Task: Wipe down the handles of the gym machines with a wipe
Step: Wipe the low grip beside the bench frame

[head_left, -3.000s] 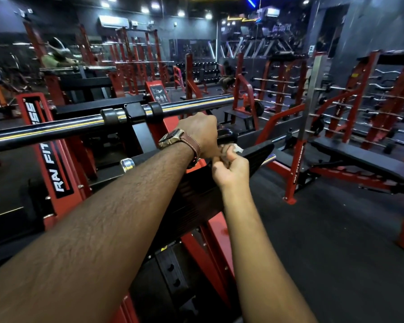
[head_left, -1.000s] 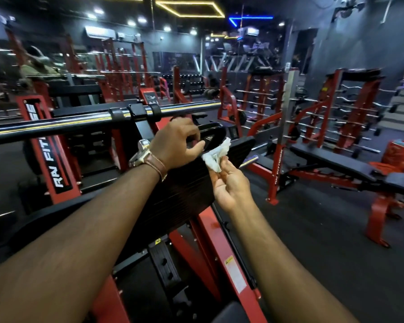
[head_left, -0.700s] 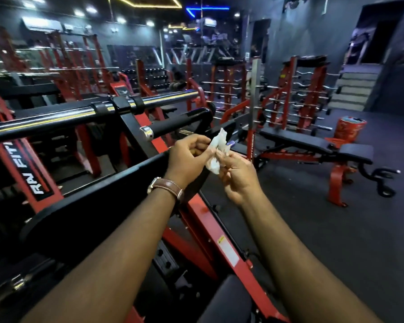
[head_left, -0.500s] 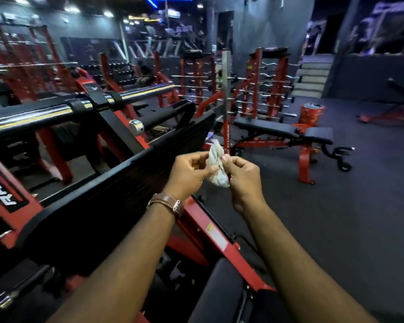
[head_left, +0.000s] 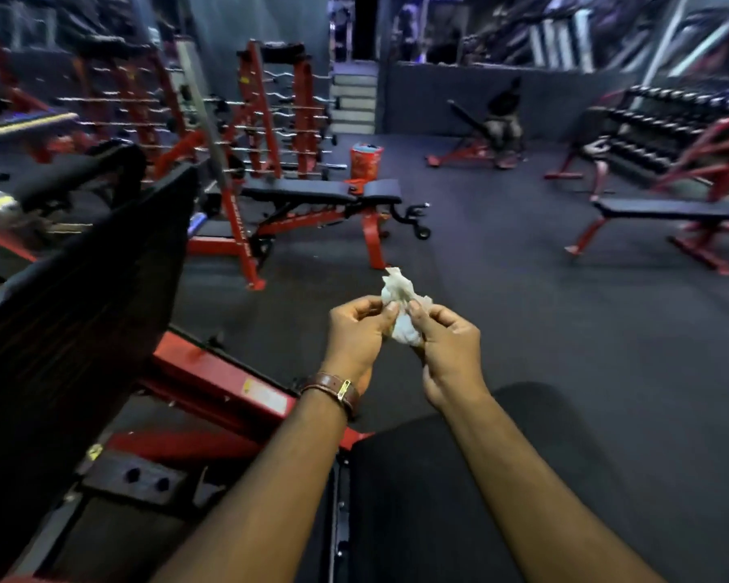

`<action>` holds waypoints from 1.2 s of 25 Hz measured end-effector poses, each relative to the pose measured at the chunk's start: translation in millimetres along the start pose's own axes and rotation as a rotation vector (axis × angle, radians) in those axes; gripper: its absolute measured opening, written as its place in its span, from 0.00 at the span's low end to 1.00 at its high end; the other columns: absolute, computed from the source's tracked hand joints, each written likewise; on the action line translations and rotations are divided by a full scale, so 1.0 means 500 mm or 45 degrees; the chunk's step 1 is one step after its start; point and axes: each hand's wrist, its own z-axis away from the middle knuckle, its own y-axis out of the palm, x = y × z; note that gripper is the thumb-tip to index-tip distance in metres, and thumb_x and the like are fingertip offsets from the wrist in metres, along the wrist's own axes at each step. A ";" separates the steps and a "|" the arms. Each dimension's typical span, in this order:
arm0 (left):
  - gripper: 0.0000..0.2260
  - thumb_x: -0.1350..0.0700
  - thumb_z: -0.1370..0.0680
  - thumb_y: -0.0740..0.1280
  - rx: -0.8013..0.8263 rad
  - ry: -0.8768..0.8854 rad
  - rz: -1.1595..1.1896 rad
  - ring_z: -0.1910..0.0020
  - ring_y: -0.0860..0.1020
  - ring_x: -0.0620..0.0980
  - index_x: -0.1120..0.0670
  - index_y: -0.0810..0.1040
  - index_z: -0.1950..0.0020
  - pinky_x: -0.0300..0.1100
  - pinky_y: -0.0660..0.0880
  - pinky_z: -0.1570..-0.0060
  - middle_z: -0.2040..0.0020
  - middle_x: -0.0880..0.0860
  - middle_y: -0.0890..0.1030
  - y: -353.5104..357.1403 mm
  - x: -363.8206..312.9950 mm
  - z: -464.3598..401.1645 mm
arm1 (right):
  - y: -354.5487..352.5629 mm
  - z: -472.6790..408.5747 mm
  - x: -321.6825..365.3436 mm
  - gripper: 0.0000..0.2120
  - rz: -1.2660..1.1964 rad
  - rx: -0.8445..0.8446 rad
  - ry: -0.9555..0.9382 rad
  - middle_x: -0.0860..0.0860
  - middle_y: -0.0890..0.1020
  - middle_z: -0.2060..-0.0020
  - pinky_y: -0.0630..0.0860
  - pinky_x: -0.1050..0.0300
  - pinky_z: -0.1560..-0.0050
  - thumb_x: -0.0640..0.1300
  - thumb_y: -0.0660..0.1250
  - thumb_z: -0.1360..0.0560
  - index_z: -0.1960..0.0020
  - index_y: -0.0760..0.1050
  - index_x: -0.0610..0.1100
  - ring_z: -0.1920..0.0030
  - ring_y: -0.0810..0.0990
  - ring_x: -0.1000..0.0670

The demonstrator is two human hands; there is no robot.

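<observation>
A crumpled white wipe is held up in front of me over the dark floor. My left hand, with a brown watch strap on its wrist, pinches the wipe's left side. My right hand pinches its right side. Both hands are away from any handle. The black padded handle of the red machine lies at the far left, blurred. The machine's black foot plate slopes up on the left.
The machine's red frame and black seat pad are below my arms. A red adjustable bench and bar racks stand ahead to the left. A red bin, another flat bench and dumbbell racks are further off.
Both hands have left the machine's handle and come together on the wipe. My view has swung right, away from the barbell and towards the gym floor.
</observation>
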 end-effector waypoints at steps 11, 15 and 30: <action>0.13 0.75 0.25 0.62 0.485 -0.141 -0.078 0.69 0.77 0.44 0.56 0.73 0.58 0.35 0.71 0.72 0.61 0.55 0.78 0.548 0.116 0.180 | -0.557 0.008 0.257 0.01 -0.166 -0.515 -0.043 0.41 0.85 0.58 0.80 0.49 0.55 0.37 0.72 0.24 0.54 0.81 0.39 0.58 0.84 0.44; 0.15 0.75 0.27 0.61 0.577 -0.219 -0.070 0.66 0.76 0.48 0.56 0.77 0.61 0.40 0.69 0.66 0.63 0.53 0.80 0.779 0.226 0.288 | -0.816 0.020 0.337 0.09 -0.229 -0.572 0.028 0.45 0.82 0.65 0.79 0.54 0.64 0.37 0.74 0.26 0.58 0.74 0.42 0.66 0.82 0.48; 0.13 0.64 0.25 0.67 0.761 -0.702 0.250 0.57 0.81 0.51 0.61 0.79 0.41 0.46 0.78 0.49 0.55 0.56 0.83 1.287 0.471 0.293 | -1.358 -0.163 0.476 0.12 0.241 -0.196 0.040 0.40 0.86 0.54 0.79 0.59 0.63 0.26 0.63 0.24 0.50 0.81 0.39 0.57 0.84 0.47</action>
